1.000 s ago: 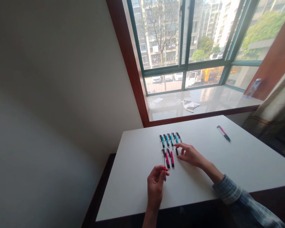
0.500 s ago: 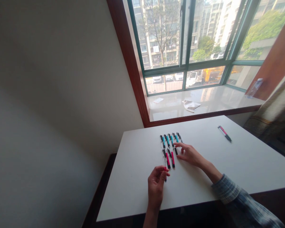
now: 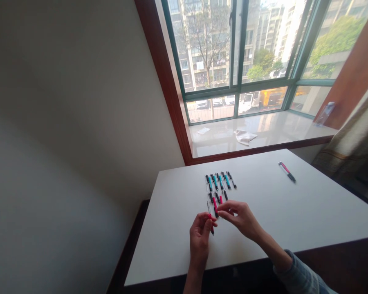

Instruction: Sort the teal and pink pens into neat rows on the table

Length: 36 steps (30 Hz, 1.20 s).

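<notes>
My left hand (image 3: 200, 239) is raised a little over the white table (image 3: 294, 212), its fingers pinched on a red and black pen part (image 3: 211, 223). My right hand (image 3: 241, 217) has come up beside it, fingertips pinched near the red pens (image 3: 215, 205); what it grips is too small to name. Beyond the hands lies a row of several teal pens (image 3: 221, 181) with black ends, and in front of them a shorter row of red pens and black parts.
A single red and black pen (image 3: 287, 171) lies alone at the table's far right. Behind the table a stone windowsill (image 3: 263, 132) carries a crumpled white cloth (image 3: 244, 136) and a paper scrap. A curtain (image 3: 352, 151) hangs at right.
My right hand has pulled back from the pen rows toward my left hand and closed its fingertips. The left hand has barely moved.
</notes>
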Tool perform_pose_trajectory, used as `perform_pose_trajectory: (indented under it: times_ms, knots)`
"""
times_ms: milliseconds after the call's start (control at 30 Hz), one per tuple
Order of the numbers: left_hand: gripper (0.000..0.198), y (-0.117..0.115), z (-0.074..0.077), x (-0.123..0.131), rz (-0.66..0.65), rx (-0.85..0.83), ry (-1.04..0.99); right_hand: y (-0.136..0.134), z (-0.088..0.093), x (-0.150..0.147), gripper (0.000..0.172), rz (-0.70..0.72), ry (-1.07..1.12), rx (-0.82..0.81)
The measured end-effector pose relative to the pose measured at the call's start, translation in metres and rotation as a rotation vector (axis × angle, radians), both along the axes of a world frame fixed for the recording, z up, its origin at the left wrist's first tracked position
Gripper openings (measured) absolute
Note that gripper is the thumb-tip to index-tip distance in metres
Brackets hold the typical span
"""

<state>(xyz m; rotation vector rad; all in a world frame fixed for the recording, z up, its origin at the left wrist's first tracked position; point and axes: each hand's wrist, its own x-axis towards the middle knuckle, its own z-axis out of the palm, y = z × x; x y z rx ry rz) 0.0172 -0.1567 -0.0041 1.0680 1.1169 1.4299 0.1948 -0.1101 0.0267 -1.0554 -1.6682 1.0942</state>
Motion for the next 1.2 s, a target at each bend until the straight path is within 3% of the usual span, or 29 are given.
perform_pose_trajectory:
  times_ms: [300, 400, 600, 933, 1200]
  knots:
    - [0.028, 0.000, 0.009, 0.001, -0.077, 0.022, 0.079, -0.011, 0.008, -0.020, 0.027, -0.014, 0.090, -0.025]
    - [0.026, -0.002, 0.008, 0.001, -0.102, 0.029, 0.094, -0.011, 0.014, -0.017, 0.027, -0.019, 0.233, -0.091]
    - [0.034, -0.002, -0.002, -0.003, -0.004, -0.049, -0.024, -0.007, 0.025, 0.001, 0.030, -0.162, 0.495, -0.145]
    - [0.051, -0.002, -0.001, -0.005, 0.021, -0.078, 0.049, -0.042, -0.001, -0.013, 0.030, -0.060, 0.142, -0.050]
    - [0.039, -0.003, 0.003, -0.001, 0.005, -0.078, 0.037, -0.047, -0.008, -0.020, 0.026, -0.076, 0.036, 0.033]
